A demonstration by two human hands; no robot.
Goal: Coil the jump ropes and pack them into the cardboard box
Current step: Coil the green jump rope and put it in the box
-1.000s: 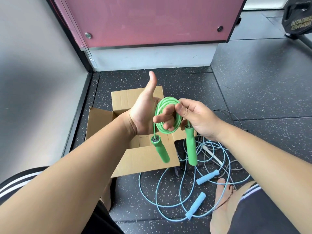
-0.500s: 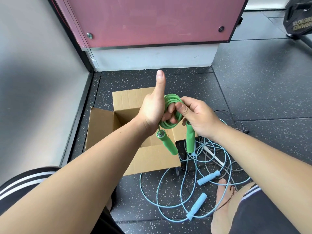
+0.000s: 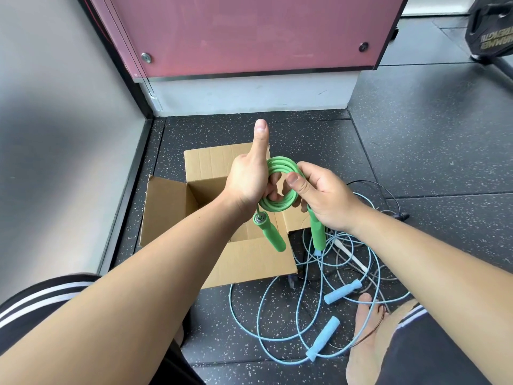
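The green jump rope (image 3: pixel 280 164) had been coiled tighter than before, gripped by fingers (image 3: pixel 311 169) of left hand (image 3: pixel 247 182) and right hand (image 3: pixel 326 200), handles (image 3: pixel 270 232) dangling.

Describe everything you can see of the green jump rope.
The green jump rope has a glossy plastic-looking cord wound into a tight coil of several loops and two matte foam-like handles hanging down. The left hand has fingers through the coil, thumb up; the right hand pinches its right side. It is held above the open brown cardboard box.
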